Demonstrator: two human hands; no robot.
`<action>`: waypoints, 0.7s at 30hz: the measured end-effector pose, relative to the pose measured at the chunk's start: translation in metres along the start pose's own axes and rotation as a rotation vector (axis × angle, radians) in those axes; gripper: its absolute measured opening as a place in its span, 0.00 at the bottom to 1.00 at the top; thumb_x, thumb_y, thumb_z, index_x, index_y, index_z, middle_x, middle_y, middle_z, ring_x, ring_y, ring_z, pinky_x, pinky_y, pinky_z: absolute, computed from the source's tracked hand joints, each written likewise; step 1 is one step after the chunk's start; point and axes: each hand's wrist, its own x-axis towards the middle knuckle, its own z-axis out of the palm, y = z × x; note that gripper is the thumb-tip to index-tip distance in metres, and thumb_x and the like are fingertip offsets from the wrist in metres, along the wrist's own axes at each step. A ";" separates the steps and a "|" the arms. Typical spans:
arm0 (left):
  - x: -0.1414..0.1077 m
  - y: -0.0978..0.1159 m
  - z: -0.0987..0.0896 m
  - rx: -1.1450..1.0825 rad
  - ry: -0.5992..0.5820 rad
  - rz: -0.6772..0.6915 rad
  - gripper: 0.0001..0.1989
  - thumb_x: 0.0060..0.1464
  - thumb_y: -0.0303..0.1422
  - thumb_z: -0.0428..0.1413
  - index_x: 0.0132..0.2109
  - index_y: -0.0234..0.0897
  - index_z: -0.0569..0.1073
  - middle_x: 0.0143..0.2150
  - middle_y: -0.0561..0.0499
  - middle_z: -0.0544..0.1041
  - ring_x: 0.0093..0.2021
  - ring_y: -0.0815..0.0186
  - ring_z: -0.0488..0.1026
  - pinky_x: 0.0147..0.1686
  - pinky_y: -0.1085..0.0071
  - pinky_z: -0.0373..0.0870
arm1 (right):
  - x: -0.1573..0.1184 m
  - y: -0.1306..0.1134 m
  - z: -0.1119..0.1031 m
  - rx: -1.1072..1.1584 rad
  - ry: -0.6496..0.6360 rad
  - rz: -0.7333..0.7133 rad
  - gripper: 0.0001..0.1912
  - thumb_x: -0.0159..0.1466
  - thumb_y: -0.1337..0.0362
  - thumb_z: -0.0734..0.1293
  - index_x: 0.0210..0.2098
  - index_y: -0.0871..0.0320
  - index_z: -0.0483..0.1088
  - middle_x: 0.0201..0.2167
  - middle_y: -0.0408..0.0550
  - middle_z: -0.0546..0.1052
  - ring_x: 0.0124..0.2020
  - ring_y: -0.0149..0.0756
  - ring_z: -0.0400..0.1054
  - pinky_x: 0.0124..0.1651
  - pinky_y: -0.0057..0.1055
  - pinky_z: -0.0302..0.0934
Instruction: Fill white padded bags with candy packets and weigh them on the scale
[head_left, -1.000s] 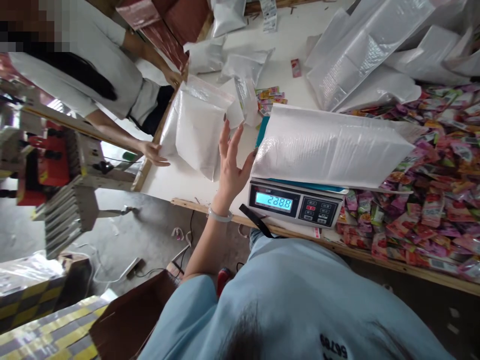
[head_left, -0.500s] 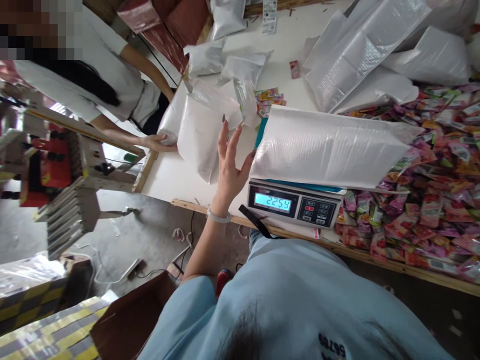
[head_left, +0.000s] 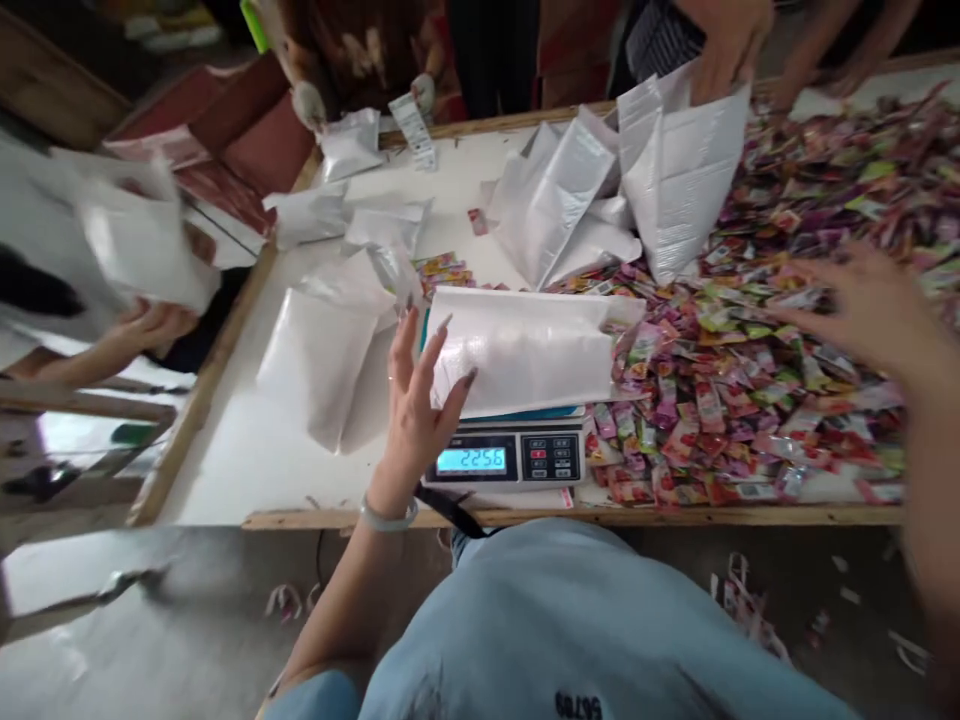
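A white padded bag (head_left: 525, 350) lies on its side on the teal pan of a digital scale (head_left: 510, 455), whose lit display reads about 2256. My left hand (head_left: 420, 390), a pale bangle at the wrist, is at the bag's left end with fingers spread; whether it touches the bag I cannot tell. The bag's mouth points right, towards a heap of small colourful snack packets (head_left: 705, 400). Over that heap is my right hand (head_left: 862, 310), blurred, with fingers stretched out and nothing visible in them.
Filled white bags (head_left: 319, 350) stand left of the scale, with more silvery bags (head_left: 555, 200) behind it. At the left a co-worker holds a white bag (head_left: 135, 235). Other people's hands (head_left: 731, 45) work along the far edge. A wooden rim (head_left: 675, 515) borders the table.
My view has swung right, and my right hand has come into sight over the packets. The co-worker at left has lifted a white bag off the table. The scale's last digit has changed.
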 end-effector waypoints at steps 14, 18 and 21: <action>0.045 0.084 0.101 0.200 -0.335 0.593 0.09 0.66 0.26 0.59 0.51 0.40 0.78 0.42 0.50 0.82 0.54 0.59 0.78 0.76 0.46 0.55 | -0.006 -0.131 0.070 1.273 -0.400 0.206 0.37 0.44 0.33 0.78 0.34 0.55 0.66 0.27 0.44 0.74 0.27 0.36 0.69 0.30 0.34 0.65; 0.056 0.065 0.058 0.240 0.010 0.568 0.09 0.64 0.26 0.61 0.49 0.44 0.77 0.32 0.57 0.78 0.38 0.67 0.78 0.75 0.55 0.57 | 0.022 -0.185 0.033 1.238 -0.371 -0.006 0.34 0.51 0.35 0.77 0.33 0.56 0.64 0.25 0.43 0.72 0.25 0.31 0.64 0.28 0.29 0.56; 0.058 0.051 0.010 0.266 0.244 0.514 0.07 0.63 0.27 0.62 0.44 0.46 0.76 0.30 0.59 0.76 0.36 0.67 0.77 0.73 0.53 0.60 | 0.046 -0.219 -0.018 1.107 -0.264 -0.224 0.25 0.59 0.42 0.74 0.37 0.55 0.65 0.24 0.41 0.71 0.26 0.30 0.63 0.30 0.29 0.56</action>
